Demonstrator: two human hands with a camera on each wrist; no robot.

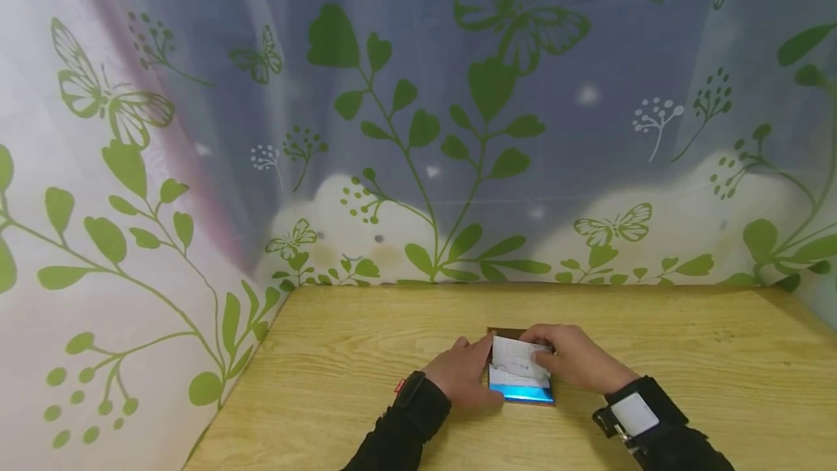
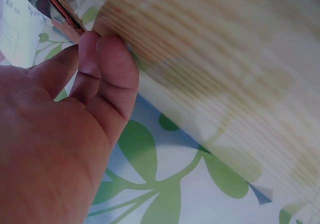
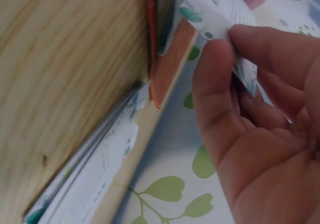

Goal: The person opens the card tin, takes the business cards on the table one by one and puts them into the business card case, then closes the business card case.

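Note:
A shallow brown box (image 1: 521, 331) lies on the table, with a shiny blue strip (image 1: 523, 392) across its near end. My left hand (image 1: 461, 375) holds the box along its left side, thumb by the near corner. Its fingertips (image 2: 116, 53) touch the box's edge in the left wrist view. Between thumb and fingers, my right hand (image 1: 578, 358) pinches a white printed card (image 1: 516, 356) with green leaf marks, tilted above the box. White paper shows beneath that card. The right wrist view shows the pinched card (image 3: 217, 8) close up, its lower part hidden by fingers.
Several white printed cards (image 3: 100, 169) lie stacked on the table beside the box, in the right wrist view. The wood-grain table (image 1: 340, 355) ends at a curtain (image 1: 418, 129) with leaf and butterfly prints, which also hangs along the left side.

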